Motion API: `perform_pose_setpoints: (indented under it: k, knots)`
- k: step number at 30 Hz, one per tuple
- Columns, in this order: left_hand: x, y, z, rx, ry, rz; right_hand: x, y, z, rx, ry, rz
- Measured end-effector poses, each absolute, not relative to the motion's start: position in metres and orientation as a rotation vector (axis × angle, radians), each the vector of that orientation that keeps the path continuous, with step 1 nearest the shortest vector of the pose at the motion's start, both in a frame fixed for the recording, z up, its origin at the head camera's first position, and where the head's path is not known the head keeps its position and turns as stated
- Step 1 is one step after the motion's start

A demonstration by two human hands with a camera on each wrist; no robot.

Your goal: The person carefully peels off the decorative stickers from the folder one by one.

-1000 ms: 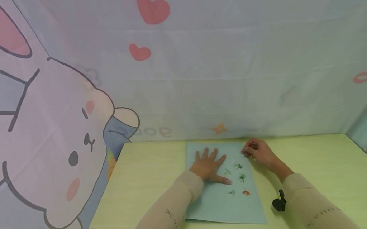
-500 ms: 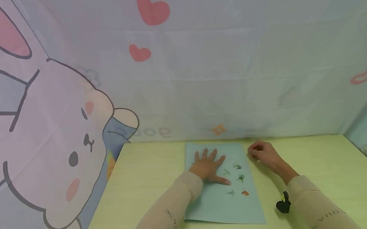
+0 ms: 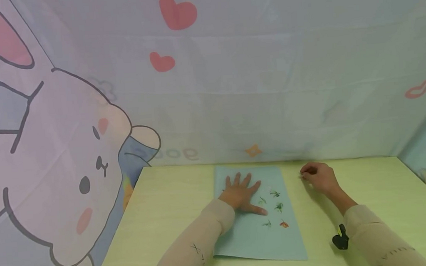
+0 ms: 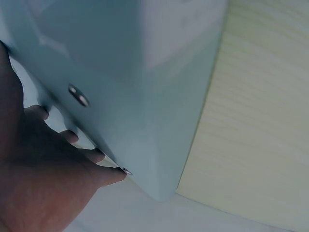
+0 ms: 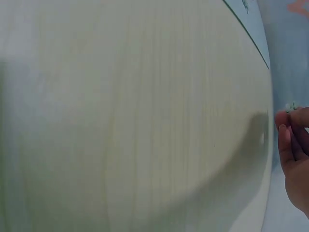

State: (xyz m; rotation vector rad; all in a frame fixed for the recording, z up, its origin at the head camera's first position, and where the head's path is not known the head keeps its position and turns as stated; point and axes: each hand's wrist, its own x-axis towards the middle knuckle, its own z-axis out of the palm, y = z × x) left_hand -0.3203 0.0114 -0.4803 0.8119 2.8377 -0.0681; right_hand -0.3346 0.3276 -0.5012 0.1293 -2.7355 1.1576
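1. Your right grip (image 3: pixel 319 179) has moved right, away from the blue sheet (image 3: pixel 258 244), and is now over the bench (image 3: pixel 371 187).
2. It pinches a tiny white-and-green piece (image 5: pixel 291 106), so that piece looks free of the sheet.
3. Your left grip (image 3: pixel 242 196) stays flat on the sheet, fingers spread, grasping nothing.

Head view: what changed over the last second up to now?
The right hand moved rightward, away from the blue sheet and its far right corner. It pinches a small pale piece; when that was taken is unclear. The left hand stayed spread on the sheet, which shows no clear shift.
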Motion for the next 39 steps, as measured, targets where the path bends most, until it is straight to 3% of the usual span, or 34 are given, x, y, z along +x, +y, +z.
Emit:
perform_pose_setpoints:
  k: [21, 39]
  knots:
    - [-0.315, 0.021, -0.478, 0.897, 2.835, -0.055, -0.332, 0.356, -0.512, 0.099, -2.785, 1.005]
    - [-0.325, 0.014, -0.488, 0.846, 2.836, -0.031, -0.332, 0.334, -0.511, 0.182, -2.712, 1.068]
